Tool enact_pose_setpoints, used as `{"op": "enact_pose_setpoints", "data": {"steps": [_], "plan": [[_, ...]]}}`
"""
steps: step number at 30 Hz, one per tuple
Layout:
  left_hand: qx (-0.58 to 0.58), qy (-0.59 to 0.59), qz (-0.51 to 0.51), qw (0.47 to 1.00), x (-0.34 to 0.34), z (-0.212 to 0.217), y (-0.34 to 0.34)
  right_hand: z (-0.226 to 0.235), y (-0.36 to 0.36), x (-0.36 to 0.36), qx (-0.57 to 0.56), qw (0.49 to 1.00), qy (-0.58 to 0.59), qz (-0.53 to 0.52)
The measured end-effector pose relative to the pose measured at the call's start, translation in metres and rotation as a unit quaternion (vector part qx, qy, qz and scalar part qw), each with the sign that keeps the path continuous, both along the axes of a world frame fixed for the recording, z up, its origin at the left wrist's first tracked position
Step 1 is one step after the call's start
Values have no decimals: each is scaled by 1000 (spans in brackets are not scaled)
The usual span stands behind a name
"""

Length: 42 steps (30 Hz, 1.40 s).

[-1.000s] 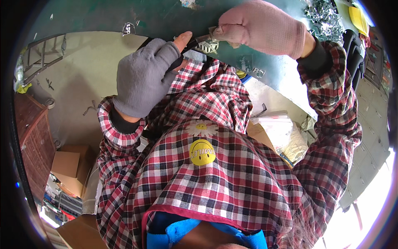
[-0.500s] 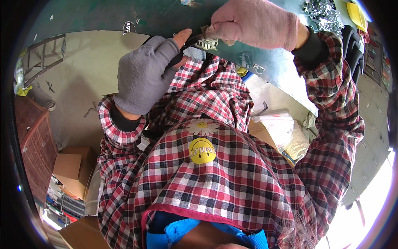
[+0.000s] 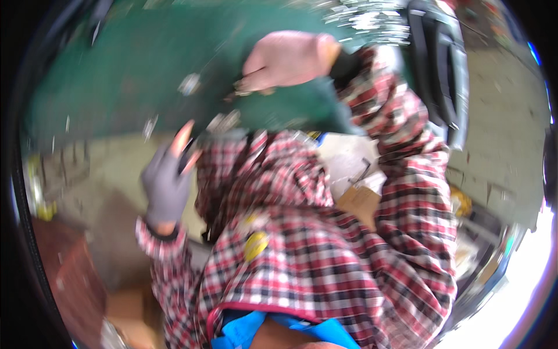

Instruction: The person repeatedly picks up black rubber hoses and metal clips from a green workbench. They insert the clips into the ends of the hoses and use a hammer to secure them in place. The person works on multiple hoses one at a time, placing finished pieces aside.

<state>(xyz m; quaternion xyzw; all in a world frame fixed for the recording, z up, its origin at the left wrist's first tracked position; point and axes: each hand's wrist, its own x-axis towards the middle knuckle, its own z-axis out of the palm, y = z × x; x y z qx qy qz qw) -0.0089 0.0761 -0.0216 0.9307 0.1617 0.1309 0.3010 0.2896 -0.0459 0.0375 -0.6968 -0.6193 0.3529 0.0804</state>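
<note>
A: Start with the biggest thing. What carried everything?

B: The green desk (image 3: 133,75), which filled the upper left of the view. Everything else I'd place against it. The person's plaid jacket (image 3: 325,256) hung below its near edge, and a heap of shiny metal bits (image 3: 366,20) lay at its far edge.

A: And the hands?

B: The right hand (image 3: 288,58), in a pink glove, was over the middle of the desk, curled shut around a small metal piece (image 3: 247,88) that poked out from under the fingers. The left hand (image 3: 168,180), in a grey fingerless glove, was just off the desk's near edge, fingers loosely spread, bare fingertips (image 3: 183,135) pointing up toward the desk. Whether it pinched anything I couldn't tell (the frame was badly smeared by motion).

A: How would that piece handle?

B: My guess was light, stiff and a bit slick, being small bright metal, so it could slip from gloved fingers. It was best pinched across its middle between thumb and forefinger, not by its tip.

A: Which way did it point?

B: As far as the blur allowed, its long axis lay roughly along the desk, the free end aimed leftward and slightly toward the near edge, down toward the left hand. I wouldn't swear to more.

A: Anything smaller?

B: Scattered metal scraps (image 3: 189,83) on the desk near that piece.
</note>
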Motion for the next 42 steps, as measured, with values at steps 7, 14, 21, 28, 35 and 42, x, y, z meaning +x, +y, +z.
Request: {"op": "enact_pose_setpoints", "data": {"steps": [7,14,21,28,35,42], "plan": [[-200,52,209,956,-114,67,49,-30,-36,-4,420,808,-319,-262],[-242,-171,-133,946,-163,218,67,-25,-44,-155,583,803,120,-26],[-382,-373,-248,809,58,212,45,3,-114,-105,464,819,-179,-286],[-139,-245,-129,951,193,115,54,59,-257,43,374,724,-373,-443],[121,-197,99,968,176,38,138,69,-308,127,181,630,-557,-510],[360,-46,22,932,276,19,251,46,-179,94,451,713,-324,-428]]}}
